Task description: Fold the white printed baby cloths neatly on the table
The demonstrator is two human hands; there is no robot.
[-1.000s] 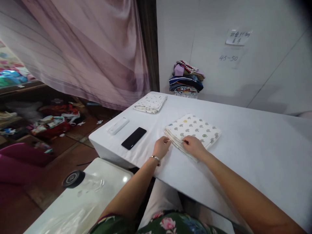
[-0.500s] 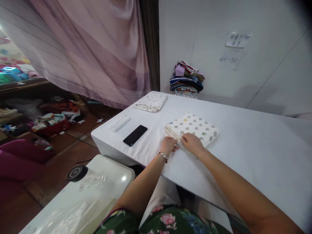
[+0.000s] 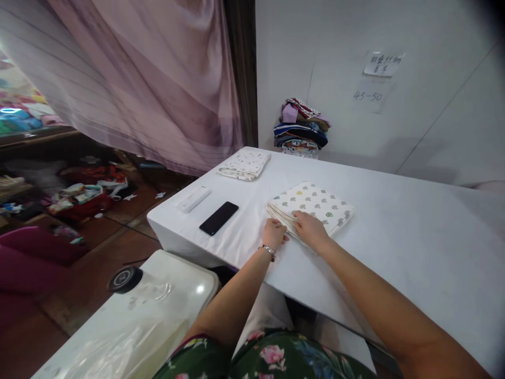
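A folded white cloth (image 3: 313, 202) printed with grey, yellow and green shapes lies on the white table in front of me. Its stacked layers show along the left edge. My left hand (image 3: 274, 235) pinches the near-left edge, its fingertips partly hidden. Just to the right, my right hand (image 3: 311, 230) grips the same edge, with its fingers over the top; the thumb is hard to see. Farther back on the left rests a second folded white cloth (image 3: 245, 164) with small dark prints, touched by neither hand.
Left of the cloth, a black phone (image 3: 219, 218) and a long white object (image 3: 194, 199) lie on the table (image 3: 414, 252). Piled clothes (image 3: 302, 129) stand against the wall. A jar with a black lid (image 3: 125, 279) lies on a lower white surface (image 3: 173, 268) at my left.
My right hand's fingers have shifted slightly up and lie a little flatter over the cloth's edge. My left hand stays at the same edge, and the cloth has barely moved.
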